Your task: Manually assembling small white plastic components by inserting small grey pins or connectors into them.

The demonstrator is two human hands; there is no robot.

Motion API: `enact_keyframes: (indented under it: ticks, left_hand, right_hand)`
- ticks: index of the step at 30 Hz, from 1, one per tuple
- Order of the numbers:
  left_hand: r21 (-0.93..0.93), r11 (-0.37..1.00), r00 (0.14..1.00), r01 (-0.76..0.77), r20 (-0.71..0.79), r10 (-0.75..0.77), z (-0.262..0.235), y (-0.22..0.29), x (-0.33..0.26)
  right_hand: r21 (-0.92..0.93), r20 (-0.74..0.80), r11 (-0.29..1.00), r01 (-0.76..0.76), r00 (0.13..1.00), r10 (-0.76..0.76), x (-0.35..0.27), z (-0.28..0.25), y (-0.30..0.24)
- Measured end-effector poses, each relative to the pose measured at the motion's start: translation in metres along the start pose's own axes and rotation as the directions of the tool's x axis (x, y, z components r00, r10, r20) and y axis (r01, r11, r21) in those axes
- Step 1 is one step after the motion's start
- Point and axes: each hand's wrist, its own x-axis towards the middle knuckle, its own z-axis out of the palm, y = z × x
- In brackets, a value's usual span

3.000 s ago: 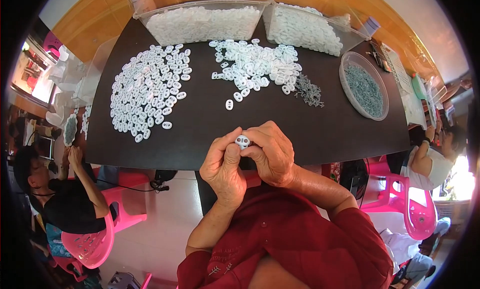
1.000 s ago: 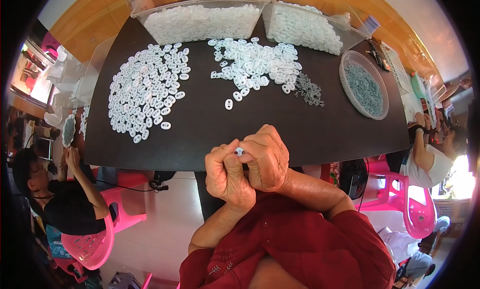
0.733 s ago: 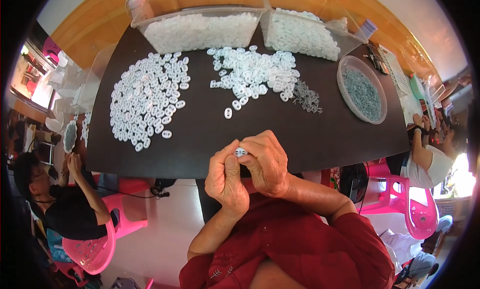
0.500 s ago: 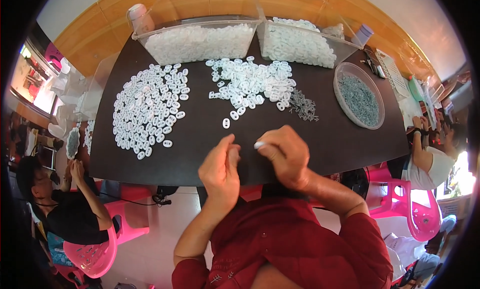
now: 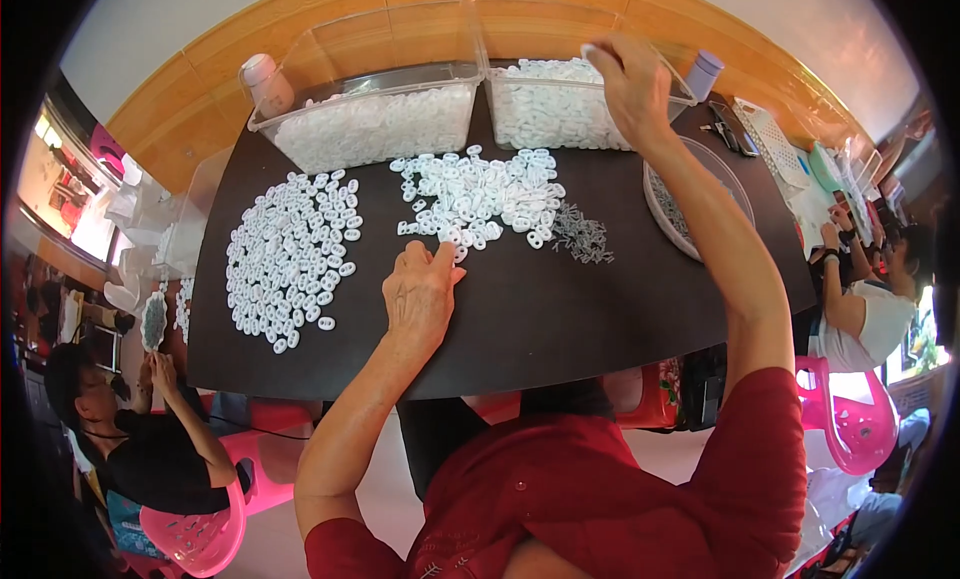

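My left hand (image 5: 420, 294) lies on the dark table (image 5: 560, 319), its fingertips touching a white ring-shaped piece at the near edge of the middle heap of white plastic pieces (image 5: 480, 194); it holds nothing that I can see. My right hand (image 5: 625, 79) is stretched out far above the right clear bin (image 5: 545, 109), which is full of white pieces. Its fingers are pinched on a small white piece (image 5: 590, 51).
A wide spread of white rings (image 5: 290, 259) lies at the left, and a second clear bin (image 5: 370, 124) stands behind it. A little heap of grey parts (image 5: 580, 234) sits beside a round tray (image 5: 665, 194). Other people sit at the left (image 5: 130, 449) and the right (image 5: 870, 309), by pink chairs.
My hands were together near my chest on one small white piece. Now they are apart: the right has carried the piece out over the right bin, the left has reached the middle heap.
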Motion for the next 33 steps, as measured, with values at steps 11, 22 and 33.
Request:
enact_keyframes:
  ticks: [11, 22, 33]
  left_hand:
    - [0.013, 0.993, 0.993, -0.121, 0.003, 0.121, 0.0, -0.003, -0.001]
    - [-0.078, 0.989, 0.991, -0.128, -0.058, 0.124, -0.025, -0.017, -0.01]
    - [0.09, 0.995, 0.996, -0.037, -0.073, 0.044, -0.035, -0.042, -0.006]
  right_hand:
    - [-0.184, 0.116, 0.963, 0.197, 0.977, -0.177, 0.028, 0.064, 0.042]
    - [-0.267, 0.359, 0.943, 0.197, 0.929, -0.093, 0.034, 0.054, 0.05]
    - [0.086, 0.265, 0.937, 0.338, 0.899, -0.349, -0.038, -0.007, -0.042]
